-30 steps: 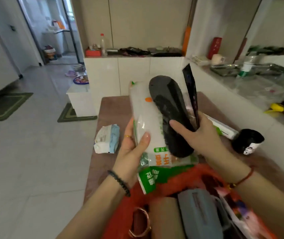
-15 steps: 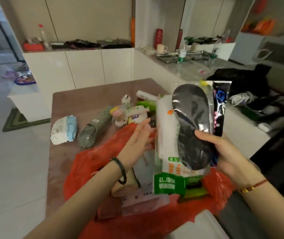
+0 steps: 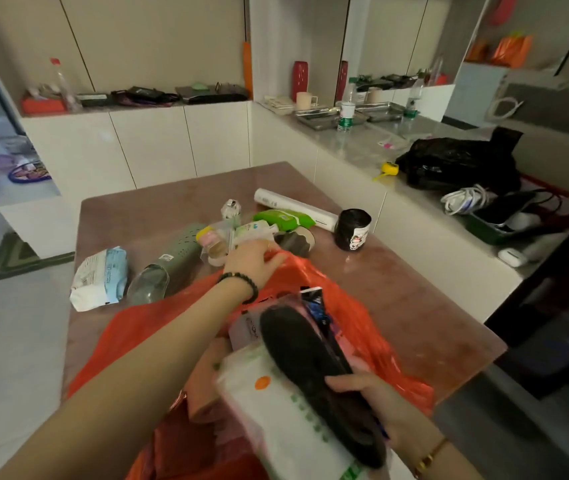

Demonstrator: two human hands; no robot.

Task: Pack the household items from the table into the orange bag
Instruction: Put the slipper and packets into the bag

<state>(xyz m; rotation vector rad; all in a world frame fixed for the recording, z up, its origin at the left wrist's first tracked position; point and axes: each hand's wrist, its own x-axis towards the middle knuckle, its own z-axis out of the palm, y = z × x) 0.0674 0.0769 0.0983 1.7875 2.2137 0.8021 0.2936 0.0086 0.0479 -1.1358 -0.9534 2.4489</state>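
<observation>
- I see right hand [image 3: 373, 396] clamping white pack [image 3: 276, 420] and black insole [image 3: 304, 348] as 1 stack, over mouth of orange bag [image 3: 130, 327].
- Left hand [image 3: 252, 261] at far rim, likely spreading it; grip: cannot tell.
- Black roll [image 3: 352, 230] unpacked on table [image 3: 414, 306].

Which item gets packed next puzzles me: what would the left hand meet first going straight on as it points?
Probably the small white packet just beyond the fingertips of the left hand, the green wipes pack behind it. Depth is unclear; they may already touch.
</observation>
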